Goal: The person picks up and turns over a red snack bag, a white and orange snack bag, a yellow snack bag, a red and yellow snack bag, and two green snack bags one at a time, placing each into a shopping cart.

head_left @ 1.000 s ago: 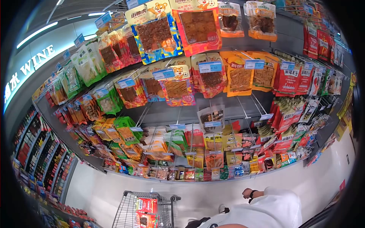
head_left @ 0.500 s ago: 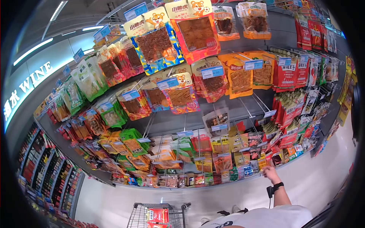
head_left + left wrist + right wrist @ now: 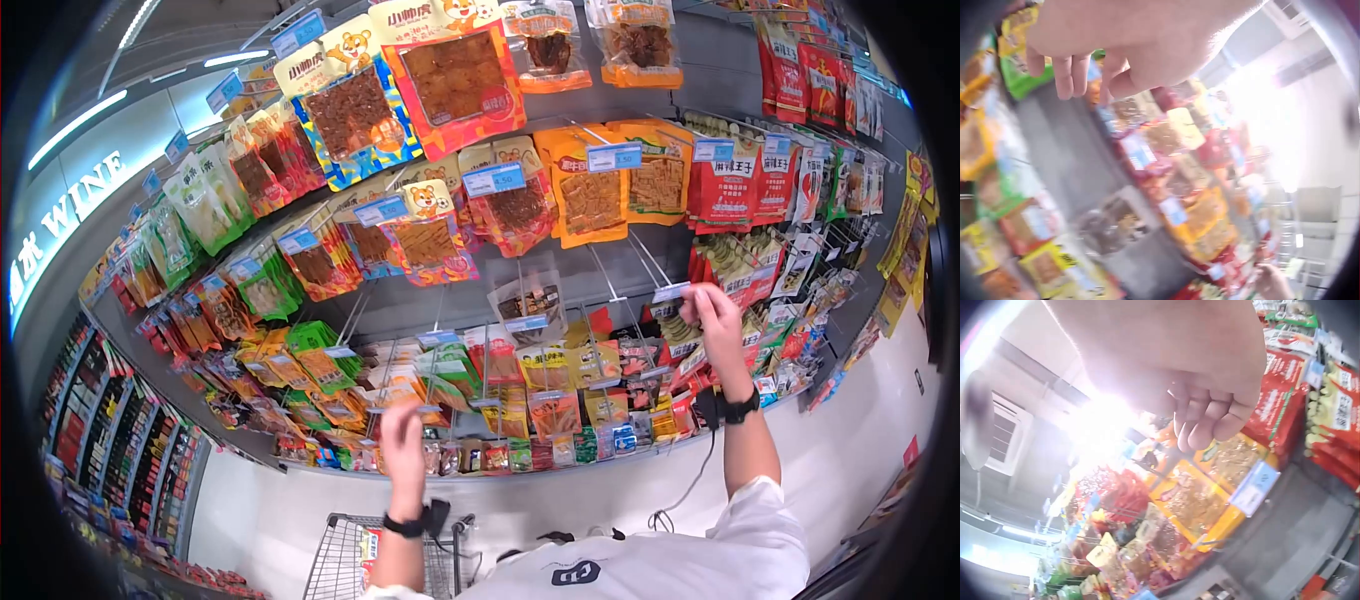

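Both hands now raised to the snack wall, up from half a second ago. Right hand (image 3: 718, 318), fingers loosely curled, touches the white peg price tag (image 3: 672, 292). Left hand (image 3: 403, 440), empty, fingers relaxed, nears yellow-green hanging snack packets (image 3: 450, 370).

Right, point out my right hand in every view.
Head: right hand, right of centre, raised to the hooks.
Left wrist: small and blurred, bottom right corner.
Right wrist: fills the top, fingers curled.
Shared landmark: the rack's grey back panel.
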